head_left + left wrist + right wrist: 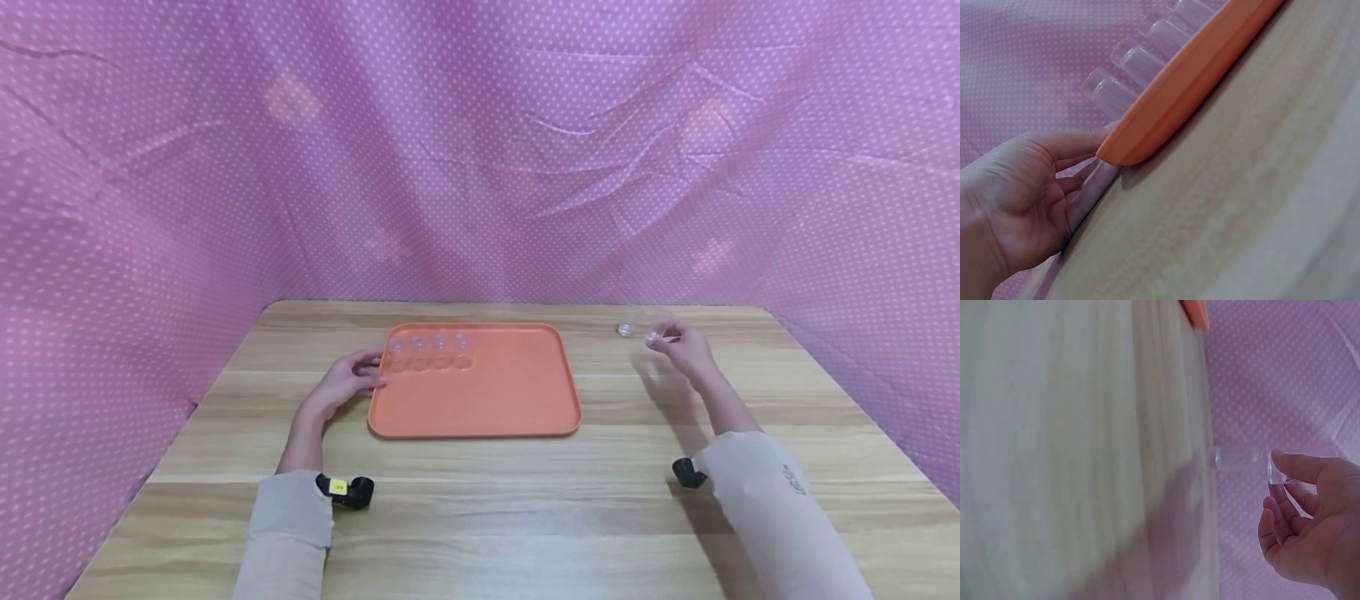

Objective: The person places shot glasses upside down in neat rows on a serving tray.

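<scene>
An orange tray (510,392) lies on the table, with a row of several small clear glasses (440,341) standing along its far left part. My left hand (348,383) holds the tray's left edge, its thumb at the rim and the other fingers by the side. Over at the right, my right hand (686,350) pinches a small clear glass (1280,472) between thumb and fingers, off the tabletop. Just left of it another clear glass (627,323) stands on the table. Whether the glasses on the tray are upright or upside down I cannot tell.
The wooden table (480,517) runs back to a pink dotted curtain (480,167), which hangs behind it and at both sides. Black wrist cameras (352,492) sit at both sleeve cuffs.
</scene>
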`<state>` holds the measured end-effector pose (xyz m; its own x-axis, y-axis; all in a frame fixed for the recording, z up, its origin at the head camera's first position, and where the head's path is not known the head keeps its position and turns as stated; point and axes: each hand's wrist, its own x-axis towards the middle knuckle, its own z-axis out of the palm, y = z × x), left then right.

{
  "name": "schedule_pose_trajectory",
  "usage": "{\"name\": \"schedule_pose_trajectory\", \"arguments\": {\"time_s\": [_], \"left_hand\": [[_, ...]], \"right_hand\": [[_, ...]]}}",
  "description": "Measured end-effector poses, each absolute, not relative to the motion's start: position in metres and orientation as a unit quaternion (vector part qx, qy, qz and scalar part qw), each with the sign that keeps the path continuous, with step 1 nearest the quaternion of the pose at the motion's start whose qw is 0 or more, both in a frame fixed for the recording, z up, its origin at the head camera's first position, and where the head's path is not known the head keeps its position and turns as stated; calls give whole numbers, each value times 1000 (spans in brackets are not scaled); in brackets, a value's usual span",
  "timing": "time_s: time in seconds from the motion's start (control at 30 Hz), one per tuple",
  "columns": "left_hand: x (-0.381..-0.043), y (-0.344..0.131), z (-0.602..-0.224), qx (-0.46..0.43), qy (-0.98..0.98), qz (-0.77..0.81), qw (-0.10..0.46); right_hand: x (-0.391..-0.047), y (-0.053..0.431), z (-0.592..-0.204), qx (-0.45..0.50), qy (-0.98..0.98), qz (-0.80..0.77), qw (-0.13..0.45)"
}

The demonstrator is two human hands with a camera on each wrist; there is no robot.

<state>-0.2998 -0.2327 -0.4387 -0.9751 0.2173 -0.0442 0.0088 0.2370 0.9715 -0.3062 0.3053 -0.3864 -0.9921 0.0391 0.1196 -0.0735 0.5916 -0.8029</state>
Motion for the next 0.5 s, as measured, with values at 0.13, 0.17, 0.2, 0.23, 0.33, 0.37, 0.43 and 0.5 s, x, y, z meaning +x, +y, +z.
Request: {"name": "schedule_pose_trajectory", "arguments": {"time_s": [0.13, 0.17, 0.2, 0.23, 0.33, 0.37, 0.43, 0.5], "left_hand": [[-300, -233, -440, 72, 783, 612, 85], [-301, -233, -440, 70, 784, 612, 85], [-301, -233, -440, 68, 784, 611, 85], [-301, -233, -440, 67, 785, 610, 85], [-301, -232, -440, 66, 786, 609, 85], [-301, -232, -440, 64, 785, 610, 86], [-301, -232, -440, 66, 785, 610, 87], [-301, -233, -440, 69, 784, 611, 88]], "right_hand": [[-306, 294, -381, 22, -896, 439, 67], [-307, 291, -380, 24, -897, 436, 67], [-307, 289, -378, 27, -898, 434, 65], [-308, 286, -377, 29, -898, 435, 62], [-309, 276, -374, 38, -898, 435, 53], [-309, 273, -372, 42, -897, 438, 51], [-311, 266, -371, 48, -897, 438, 46], [-312, 259, -370, 52, -898, 436, 42]]}}
